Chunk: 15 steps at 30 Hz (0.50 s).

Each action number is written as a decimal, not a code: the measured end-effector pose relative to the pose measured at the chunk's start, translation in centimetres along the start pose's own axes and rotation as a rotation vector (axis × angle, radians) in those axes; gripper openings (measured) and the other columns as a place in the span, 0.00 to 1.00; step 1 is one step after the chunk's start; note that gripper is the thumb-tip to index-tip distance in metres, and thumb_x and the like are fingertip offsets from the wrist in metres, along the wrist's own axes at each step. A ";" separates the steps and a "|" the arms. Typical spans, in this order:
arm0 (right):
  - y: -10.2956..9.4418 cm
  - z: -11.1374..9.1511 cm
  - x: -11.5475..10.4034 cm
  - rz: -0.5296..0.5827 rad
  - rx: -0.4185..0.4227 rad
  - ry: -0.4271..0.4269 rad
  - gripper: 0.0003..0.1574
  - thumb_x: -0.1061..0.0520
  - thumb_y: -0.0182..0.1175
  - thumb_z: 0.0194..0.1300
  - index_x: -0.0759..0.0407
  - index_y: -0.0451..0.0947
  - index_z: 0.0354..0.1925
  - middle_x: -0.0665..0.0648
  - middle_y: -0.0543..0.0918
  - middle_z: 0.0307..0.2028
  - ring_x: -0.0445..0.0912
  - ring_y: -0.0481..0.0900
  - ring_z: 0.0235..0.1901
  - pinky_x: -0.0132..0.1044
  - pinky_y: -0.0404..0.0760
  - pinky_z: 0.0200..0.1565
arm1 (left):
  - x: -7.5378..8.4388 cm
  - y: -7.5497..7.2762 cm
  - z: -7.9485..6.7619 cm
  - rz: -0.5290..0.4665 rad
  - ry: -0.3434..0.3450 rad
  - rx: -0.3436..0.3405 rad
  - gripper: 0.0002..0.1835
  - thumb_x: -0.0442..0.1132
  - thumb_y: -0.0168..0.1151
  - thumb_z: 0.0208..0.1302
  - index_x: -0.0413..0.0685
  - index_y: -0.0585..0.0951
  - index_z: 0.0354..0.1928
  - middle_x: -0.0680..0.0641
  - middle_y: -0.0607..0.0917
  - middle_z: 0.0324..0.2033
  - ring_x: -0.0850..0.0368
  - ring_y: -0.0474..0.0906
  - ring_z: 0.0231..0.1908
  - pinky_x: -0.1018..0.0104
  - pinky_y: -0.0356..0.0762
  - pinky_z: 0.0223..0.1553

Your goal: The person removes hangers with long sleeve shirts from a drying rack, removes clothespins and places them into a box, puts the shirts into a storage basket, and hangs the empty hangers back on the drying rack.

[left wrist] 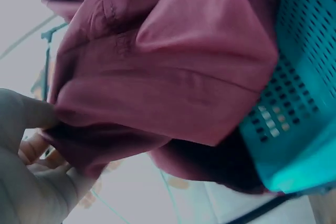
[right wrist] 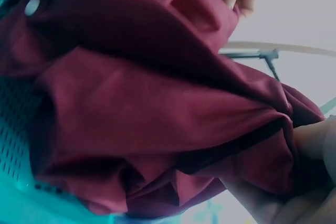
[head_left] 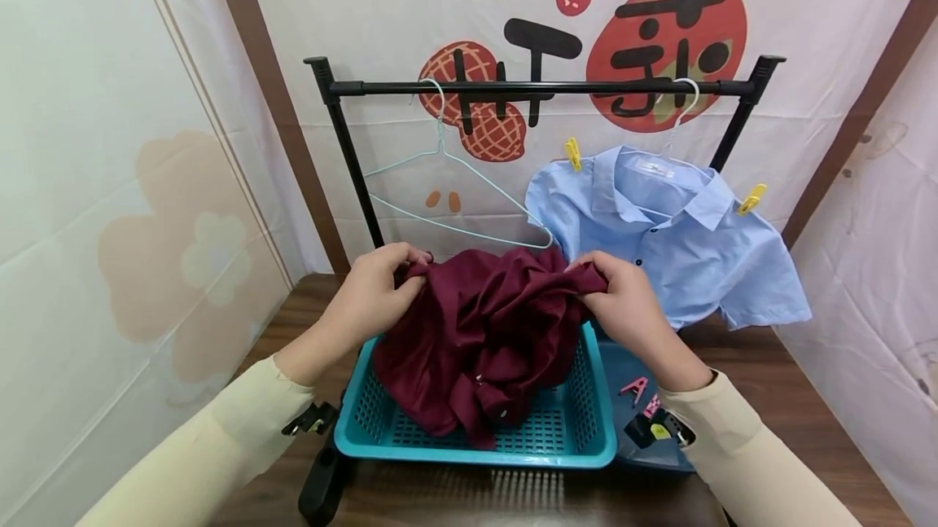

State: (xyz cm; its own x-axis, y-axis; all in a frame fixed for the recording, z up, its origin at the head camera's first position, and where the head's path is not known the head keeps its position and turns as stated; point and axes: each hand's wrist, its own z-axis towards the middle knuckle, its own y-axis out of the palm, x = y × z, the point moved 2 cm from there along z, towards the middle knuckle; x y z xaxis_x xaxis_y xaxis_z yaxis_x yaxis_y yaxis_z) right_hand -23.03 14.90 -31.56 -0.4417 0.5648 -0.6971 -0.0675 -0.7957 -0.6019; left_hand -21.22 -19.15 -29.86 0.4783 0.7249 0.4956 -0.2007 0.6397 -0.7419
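Note:
A crumpled maroon shirt (head_left: 469, 331) with small pale buttons hangs between both hands, its lower folds down inside a turquoise plastic basket (head_left: 476, 455). My left hand (head_left: 377, 287) pinches one edge of the cloth at the left. On the other side my right hand (head_left: 623, 299) grips a bunched fold of it. In the left wrist view the left thumb and fingers (left wrist: 39, 156) hold a drooping corner of the shirt (left wrist: 157, 93). The right wrist view has the cloth (right wrist: 142, 114) stretched toward the right hand (right wrist: 310, 177), whose fingers are partly hidden behind it.
A black rack (head_left: 528, 88) stands behind, with a bare light-blue wire hanger (head_left: 469, 230) on its left. A light-blue shirt (head_left: 681, 266) hangs at right, with yellow clothespins (head_left: 573, 154) on its shoulders. Pink clothespins (head_left: 634, 387) lie in a dark-blue tray (head_left: 623, 356) beside the basket.

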 end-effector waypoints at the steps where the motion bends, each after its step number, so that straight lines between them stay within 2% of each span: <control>1: -0.1 -0.3 -0.4 0.014 -0.012 -0.004 0.09 0.61 0.65 0.67 0.46 0.84 0.41 0.51 0.84 0.30 0.48 0.77 0.29 0.38 0.76 0.30 | 0.6 0.0 -0.2 -0.019 0.024 -0.002 0.06 0.35 0.63 0.71 0.51 0.83 0.47 0.51 0.86 0.53 0.55 0.82 0.53 0.55 0.82 0.48; 4: 0.0 -1.1 -1.6 0.041 -0.080 -0.070 0.11 0.61 0.66 0.68 0.44 0.84 0.42 0.49 0.83 0.32 0.46 0.77 0.31 0.36 0.76 0.32 | 2.2 0.2 -0.8 -0.066 0.094 -0.027 0.07 0.33 0.64 0.70 0.53 0.83 0.46 0.53 0.85 0.53 0.58 0.82 0.52 0.58 0.83 0.48; 8: 0.6 -2.2 -2.8 0.056 -0.235 -0.212 0.18 0.67 0.65 0.66 0.41 0.83 0.42 0.44 0.83 0.36 0.43 0.77 0.38 0.35 0.76 0.39 | 4.1 1.1 -1.8 -0.100 0.194 -0.108 0.09 0.32 0.66 0.68 0.55 0.83 0.44 0.57 0.86 0.51 0.63 0.81 0.53 0.60 0.82 0.52; 12: 1.5 -2.8 -3.2 0.042 -0.418 -0.333 0.25 0.72 0.63 0.62 0.40 0.82 0.43 0.40 0.83 0.39 0.40 0.78 0.41 0.35 0.79 0.45 | 5.4 2.5 -2.9 -0.096 0.260 -0.248 0.09 0.34 0.67 0.67 0.57 0.83 0.46 0.61 0.86 0.48 0.67 0.80 0.51 0.63 0.80 0.54; 15: 2.2 -2.7 -3.1 0.003 -0.582 -0.387 0.29 0.75 0.61 0.59 0.40 0.82 0.43 0.38 0.82 0.41 0.38 0.78 0.42 0.35 0.80 0.47 | 5.7 3.5 -3.3 -0.054 0.239 -0.398 0.09 0.38 0.66 0.69 0.61 0.82 0.47 0.64 0.85 0.43 0.69 0.79 0.43 0.66 0.80 0.49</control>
State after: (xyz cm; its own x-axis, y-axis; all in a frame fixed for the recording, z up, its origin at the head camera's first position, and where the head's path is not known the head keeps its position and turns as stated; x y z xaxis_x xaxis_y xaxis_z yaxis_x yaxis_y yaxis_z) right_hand -19.42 11.95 -31.75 -0.7352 0.3580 -0.5756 0.3772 -0.4895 -0.7862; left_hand -16.35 -13.62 -31.17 0.6720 0.5843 0.4550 0.1514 0.4931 -0.8567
